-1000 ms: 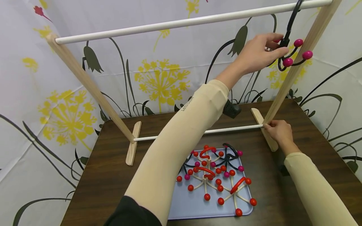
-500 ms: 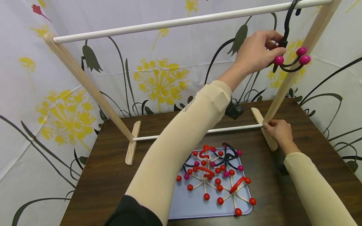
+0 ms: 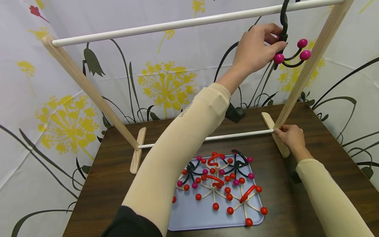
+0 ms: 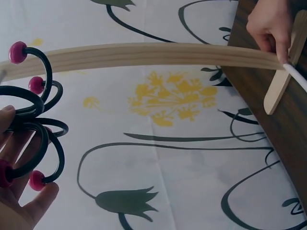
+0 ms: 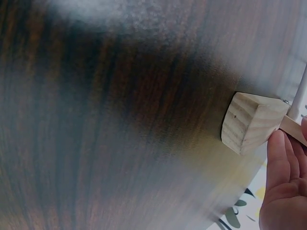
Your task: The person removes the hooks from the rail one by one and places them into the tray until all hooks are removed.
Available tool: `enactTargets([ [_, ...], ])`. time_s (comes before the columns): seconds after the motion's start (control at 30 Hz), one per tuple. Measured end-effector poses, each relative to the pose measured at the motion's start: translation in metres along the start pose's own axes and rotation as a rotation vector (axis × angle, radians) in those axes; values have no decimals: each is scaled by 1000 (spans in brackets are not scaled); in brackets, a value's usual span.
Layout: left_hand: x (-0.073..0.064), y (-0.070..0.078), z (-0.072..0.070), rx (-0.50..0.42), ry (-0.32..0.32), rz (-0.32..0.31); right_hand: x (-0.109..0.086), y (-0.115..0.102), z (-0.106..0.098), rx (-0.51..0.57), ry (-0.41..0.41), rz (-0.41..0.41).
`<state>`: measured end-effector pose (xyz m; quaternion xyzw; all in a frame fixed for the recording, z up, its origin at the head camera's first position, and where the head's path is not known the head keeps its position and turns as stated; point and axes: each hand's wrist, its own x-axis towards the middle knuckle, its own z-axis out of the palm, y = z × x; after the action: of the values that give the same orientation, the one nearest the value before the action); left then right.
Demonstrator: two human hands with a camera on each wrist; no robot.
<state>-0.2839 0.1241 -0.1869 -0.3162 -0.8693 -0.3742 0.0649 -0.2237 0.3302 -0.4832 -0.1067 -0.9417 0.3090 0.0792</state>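
Observation:
High at the right, my left hand (image 3: 253, 49) holds a black multi-armed hook (image 3: 283, 37) with pink ball tips by its stem. The hook's upper bend loops over the white top rod (image 3: 177, 25) of a wooden stand. In the left wrist view, the hook's curved arms (image 4: 46, 72) spread in front of my left fingers (image 4: 41, 206). Low at the right, my right hand (image 3: 291, 138) grips the base of the stand's right wooden post (image 3: 311, 72), beside the end of the thin lower rod (image 3: 237, 135). The right wrist view shows those fingers (image 5: 276, 158) against the wood.
A light blue tray (image 3: 195, 223) lies on the dark wood table (image 3: 97, 197). In it are several cream hooks (image 3: 245, 205) with red balls and black hooks (image 3: 236, 164) with pink balls. Patterned cloth (image 3: 118, 16) stands behind; my left forearm covers part of the tray.
My left hand and the black hook have moved left along the top rod, away from the right post. The hook's arms have turned a little. My right hand stays at the post base.

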Motion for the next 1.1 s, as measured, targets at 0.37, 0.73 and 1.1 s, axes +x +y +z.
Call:
enactTargets([
  [0.37,-8,8,-20,-31,56,80,2,3,1,-6,3,-8],
  [0.73,-37,15,-41,-113,46,98,2,4,0,-5,0,-4],
  [1.1,-85,-13,-62,-317,56,196,4,3,1,-6,-3,-12],
])
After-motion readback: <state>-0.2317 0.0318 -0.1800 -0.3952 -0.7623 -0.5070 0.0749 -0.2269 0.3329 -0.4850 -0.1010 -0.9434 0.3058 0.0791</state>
